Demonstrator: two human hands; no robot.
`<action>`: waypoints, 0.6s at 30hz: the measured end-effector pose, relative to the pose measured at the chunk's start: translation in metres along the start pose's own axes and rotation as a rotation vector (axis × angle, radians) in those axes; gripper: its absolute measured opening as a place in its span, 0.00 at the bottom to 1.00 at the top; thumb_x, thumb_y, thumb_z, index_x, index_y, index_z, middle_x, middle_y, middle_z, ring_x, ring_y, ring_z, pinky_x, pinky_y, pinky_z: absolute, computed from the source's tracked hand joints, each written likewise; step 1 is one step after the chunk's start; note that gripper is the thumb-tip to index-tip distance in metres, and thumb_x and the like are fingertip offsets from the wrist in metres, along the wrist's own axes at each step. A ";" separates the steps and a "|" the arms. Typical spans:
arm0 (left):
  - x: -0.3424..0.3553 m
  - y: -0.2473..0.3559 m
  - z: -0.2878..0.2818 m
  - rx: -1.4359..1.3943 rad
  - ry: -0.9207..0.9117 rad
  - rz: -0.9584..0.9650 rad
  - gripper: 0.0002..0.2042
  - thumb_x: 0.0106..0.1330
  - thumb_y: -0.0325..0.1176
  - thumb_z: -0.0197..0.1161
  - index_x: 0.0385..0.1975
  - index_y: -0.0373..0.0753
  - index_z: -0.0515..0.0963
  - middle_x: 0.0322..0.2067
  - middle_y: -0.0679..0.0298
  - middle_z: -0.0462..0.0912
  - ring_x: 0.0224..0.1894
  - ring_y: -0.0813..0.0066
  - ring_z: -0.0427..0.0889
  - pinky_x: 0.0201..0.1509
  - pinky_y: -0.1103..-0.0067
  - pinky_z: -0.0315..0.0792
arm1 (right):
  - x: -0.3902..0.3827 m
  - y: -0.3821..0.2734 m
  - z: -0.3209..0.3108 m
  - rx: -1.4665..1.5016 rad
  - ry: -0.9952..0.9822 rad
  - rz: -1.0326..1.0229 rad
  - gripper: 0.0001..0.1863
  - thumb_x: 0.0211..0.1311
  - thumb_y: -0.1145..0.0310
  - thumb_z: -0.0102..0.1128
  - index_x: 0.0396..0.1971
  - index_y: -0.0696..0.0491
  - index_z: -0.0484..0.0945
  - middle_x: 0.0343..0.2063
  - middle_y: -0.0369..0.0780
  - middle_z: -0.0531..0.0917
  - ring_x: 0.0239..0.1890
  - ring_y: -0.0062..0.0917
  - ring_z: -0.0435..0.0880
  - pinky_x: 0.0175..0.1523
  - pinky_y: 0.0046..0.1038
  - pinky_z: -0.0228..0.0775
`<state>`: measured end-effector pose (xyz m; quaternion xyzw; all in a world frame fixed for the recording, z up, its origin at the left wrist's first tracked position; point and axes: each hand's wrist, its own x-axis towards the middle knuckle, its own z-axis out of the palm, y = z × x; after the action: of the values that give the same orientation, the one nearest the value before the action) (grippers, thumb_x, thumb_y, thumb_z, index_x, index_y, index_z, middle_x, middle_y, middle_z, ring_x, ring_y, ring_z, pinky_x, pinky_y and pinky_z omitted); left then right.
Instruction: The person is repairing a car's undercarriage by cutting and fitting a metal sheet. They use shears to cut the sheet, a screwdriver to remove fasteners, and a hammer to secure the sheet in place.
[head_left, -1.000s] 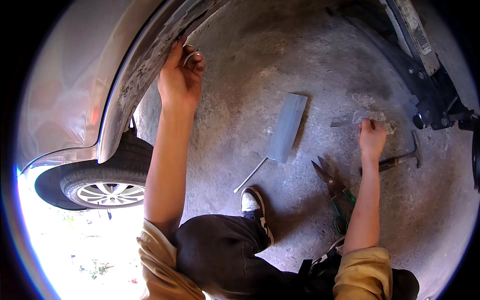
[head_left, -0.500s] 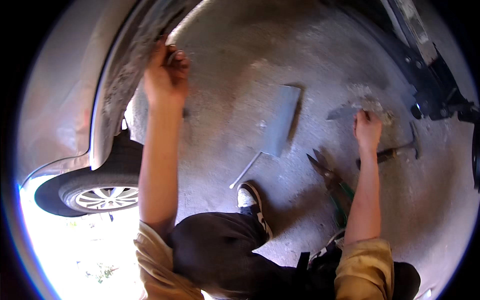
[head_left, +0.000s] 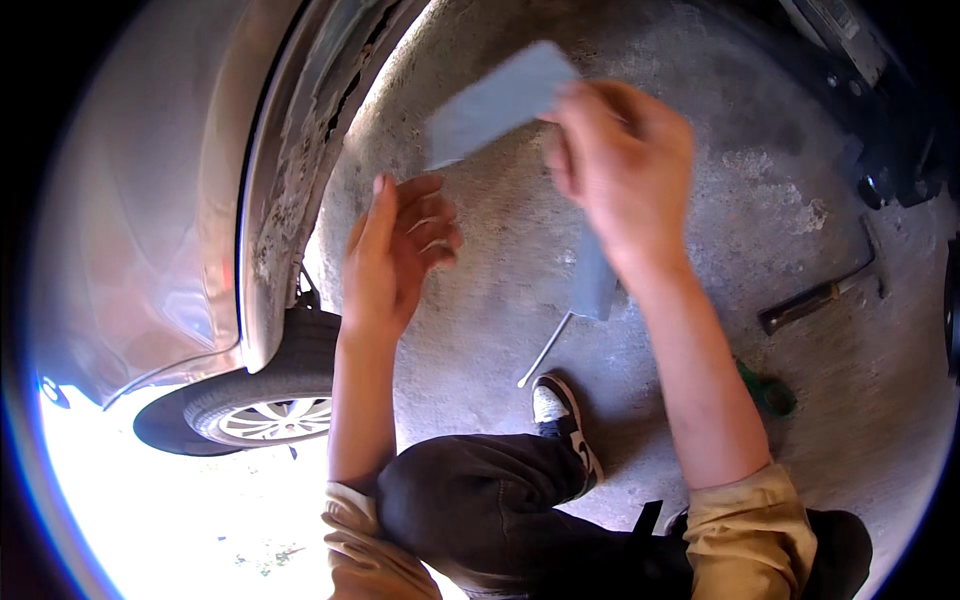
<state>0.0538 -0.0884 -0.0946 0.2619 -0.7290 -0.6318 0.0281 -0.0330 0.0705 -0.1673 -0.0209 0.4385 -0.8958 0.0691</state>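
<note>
My right hand, slightly blurred, pinches one end of a flat grey rectangular sheet piece, which looks like sheet metal. It is raised above the floor and tilted, its free end slanting down to the left. Just below that end is my left hand, apart from it, with thumb up and fingers loosely curled and spread, holding nothing. To its left is the car's rusty, ragged body edge. A second grey sheet piece lies on the floor, partly hidden behind my right hand.
On the concrete floor lie a thin metal rod, a hammer and a tool with green handles, mostly behind my right forearm. The car's wheel is at lower left. Dark metal equipment stands at upper right.
My right hand has lifted the grey sheet piece off the floor and brought it leftward. The left hand has come down from the car's edge toward the right. My view has shifted slightly.
</note>
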 end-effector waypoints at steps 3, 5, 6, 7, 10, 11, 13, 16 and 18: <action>-0.017 0.013 -0.005 0.360 0.137 0.154 0.21 0.71 0.46 0.46 0.44 0.30 0.72 0.27 0.61 0.79 0.26 0.76 0.79 0.27 0.82 0.70 | 0.010 -0.010 0.039 -0.138 0.040 -0.175 0.14 0.60 0.66 0.51 0.23 0.61 0.79 0.11 0.36 0.76 0.10 0.14 0.69 0.16 0.21 0.59; -0.032 0.020 -0.013 0.466 0.213 0.194 0.18 0.71 0.42 0.48 0.41 0.30 0.74 0.26 0.61 0.79 0.25 0.76 0.79 0.26 0.83 0.70 | 0.014 -0.016 0.056 -0.050 0.067 -0.173 0.15 0.58 0.67 0.51 0.17 0.61 0.77 0.08 0.39 0.74 0.10 0.17 0.70 0.17 0.26 0.60; -0.037 0.023 -0.016 0.515 0.230 0.203 0.17 0.71 0.41 0.49 0.40 0.30 0.75 0.26 0.61 0.79 0.24 0.76 0.79 0.26 0.83 0.70 | 0.017 -0.016 0.061 -0.089 0.094 -0.215 0.15 0.57 0.68 0.52 0.15 0.61 0.76 0.07 0.41 0.73 0.10 0.18 0.70 0.18 0.26 0.60; -0.041 0.025 -0.019 0.562 0.237 0.212 0.16 0.71 0.40 0.50 0.40 0.30 0.75 0.26 0.61 0.79 0.24 0.76 0.79 0.26 0.83 0.70 | 0.020 -0.014 0.064 -0.132 0.118 -0.256 0.16 0.57 0.68 0.52 0.14 0.61 0.75 0.07 0.42 0.72 0.10 0.20 0.70 0.18 0.26 0.59; -0.050 0.030 -0.024 0.672 0.262 0.231 0.14 0.70 0.38 0.52 0.38 0.30 0.76 0.26 0.61 0.79 0.24 0.76 0.79 0.26 0.83 0.70 | 0.024 -0.010 0.075 -0.142 0.168 -0.330 0.16 0.54 0.71 0.55 0.10 0.62 0.71 0.07 0.46 0.70 0.09 0.26 0.69 0.18 0.29 0.59; -0.053 0.034 -0.024 0.692 0.277 0.234 0.14 0.70 0.38 0.52 0.38 0.31 0.76 0.26 0.61 0.79 0.24 0.76 0.79 0.26 0.83 0.70 | 0.024 -0.010 0.079 -0.118 0.170 -0.338 0.16 0.54 0.71 0.55 0.10 0.62 0.71 0.07 0.46 0.70 0.08 0.28 0.69 0.18 0.29 0.59; -0.053 0.036 -0.022 0.714 0.297 0.239 0.14 0.69 0.37 0.53 0.38 0.31 0.77 0.26 0.61 0.79 0.24 0.76 0.79 0.26 0.83 0.70 | 0.026 -0.006 0.085 -0.154 0.165 -0.380 0.15 0.54 0.72 0.56 0.10 0.61 0.71 0.08 0.48 0.71 0.09 0.34 0.72 0.17 0.31 0.61; -0.050 0.034 -0.018 0.711 0.285 0.234 0.14 0.69 0.38 0.53 0.38 0.31 0.77 0.25 0.61 0.79 0.24 0.76 0.79 0.26 0.83 0.70 | 0.024 -0.001 0.092 -0.161 0.149 -0.372 0.14 0.54 0.72 0.56 0.11 0.61 0.72 0.09 0.49 0.72 0.10 0.38 0.74 0.17 0.32 0.61; -0.046 0.031 -0.018 0.684 0.267 0.238 0.16 0.70 0.39 0.52 0.40 0.30 0.76 0.26 0.61 0.79 0.24 0.75 0.79 0.26 0.83 0.70 | 0.024 0.002 0.094 -0.144 0.162 -0.382 0.13 0.55 0.73 0.56 0.13 0.60 0.73 0.09 0.48 0.72 0.10 0.36 0.75 0.18 0.31 0.62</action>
<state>0.0891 -0.0831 -0.0485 0.2500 -0.9129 -0.3046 0.1069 -0.0478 -0.0074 -0.1114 -0.0365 0.4933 -0.8579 -0.1391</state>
